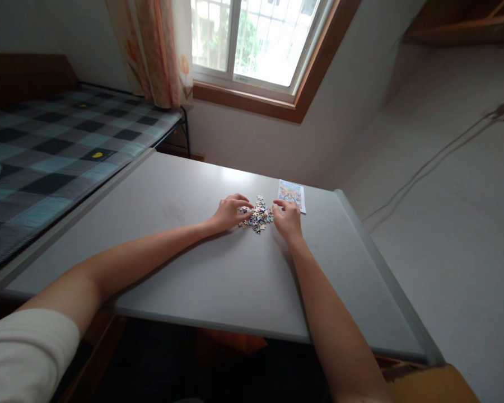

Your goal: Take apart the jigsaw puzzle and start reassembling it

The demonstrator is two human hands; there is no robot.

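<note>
A small heap of jigsaw puzzle pieces (258,217) lies on the light grey table (210,274). My left hand (232,211) rests at the heap's left edge, its thumb and fingers apart and curved around the nearest pieces. At the right edge of the heap, my right hand (288,219) has bent fingers with a gap between index finger and thumb. No piece shows clearly lifted in either hand. Just behind the right hand is a printed picture sheet (292,193) with a white border, partly covered by the fingers.
A bed with a checked mattress (67,134) stands along the table's left side. Beyond the far edge are a window (264,39) and a patterned curtain (157,53). Cables (428,159) hang on the right wall. Something orange (235,340) is below the near edge.
</note>
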